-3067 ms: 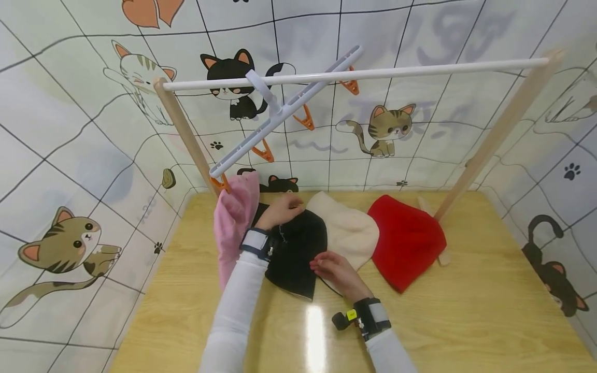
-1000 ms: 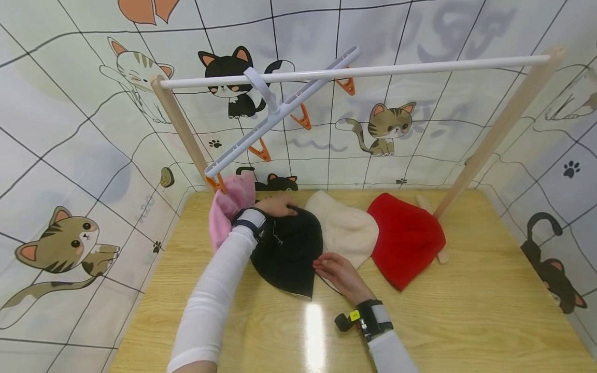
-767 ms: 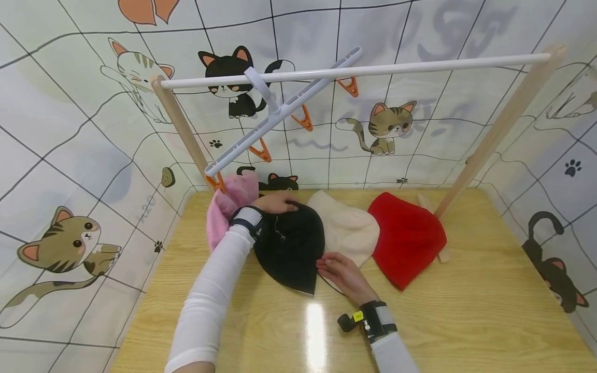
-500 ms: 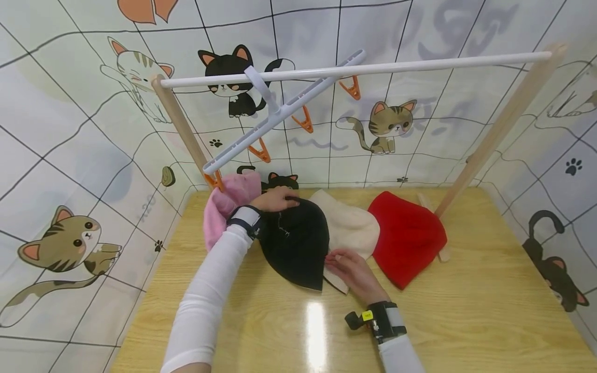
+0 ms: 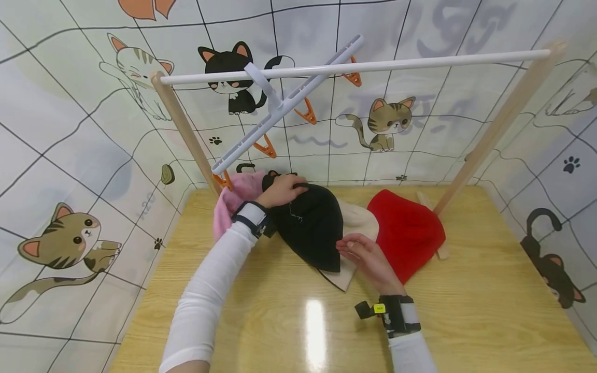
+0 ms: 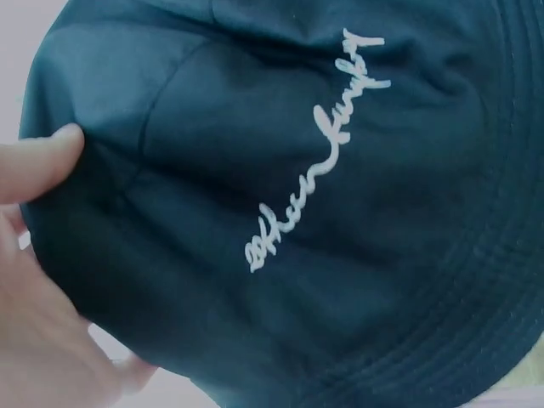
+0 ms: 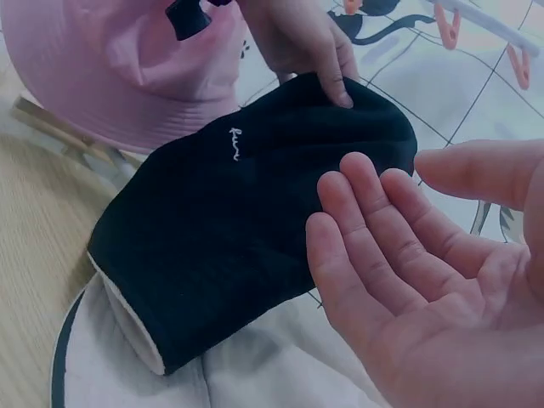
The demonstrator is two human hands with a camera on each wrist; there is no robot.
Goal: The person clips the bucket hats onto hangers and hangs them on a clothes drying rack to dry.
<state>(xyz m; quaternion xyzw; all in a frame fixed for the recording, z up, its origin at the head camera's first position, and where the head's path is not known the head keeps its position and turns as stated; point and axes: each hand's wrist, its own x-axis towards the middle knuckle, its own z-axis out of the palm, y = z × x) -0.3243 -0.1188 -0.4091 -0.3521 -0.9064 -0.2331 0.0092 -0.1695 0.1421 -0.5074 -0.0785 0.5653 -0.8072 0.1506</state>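
Note:
My left hand [image 5: 282, 190] grips the crown of a black bucket hat [image 5: 311, 225], its thumb on the fabric in the left wrist view. White script lettering [image 6: 319, 149] runs across the hat. Beside the hat's right edge, my right hand [image 5: 373, 261] is held with fingers loosely extended; in the right wrist view its fingers [image 7: 365, 229] overlap the hat, and I cannot tell if they touch it. The black hat partly covers a cream hat [image 5: 361, 220]. A pink hat [image 5: 224, 210] hangs from an orange clip [image 5: 223, 180] behind my left wrist.
A pale hanger [image 5: 280, 111] with several orange clips hangs slantwise on a white rail [image 5: 420, 64] between wooden posts [image 5: 496, 134]. A red hat [image 5: 410, 230] lies right of the cream one on the wooden table [image 5: 489, 311]. Cat-printed walls [image 5: 406, 155] enclose the back and sides.
My left hand has taken hold of the black hat, and hat and hand have moved right and upward in view. The right hand has shifted right. More of the cream hat's crown is covered.

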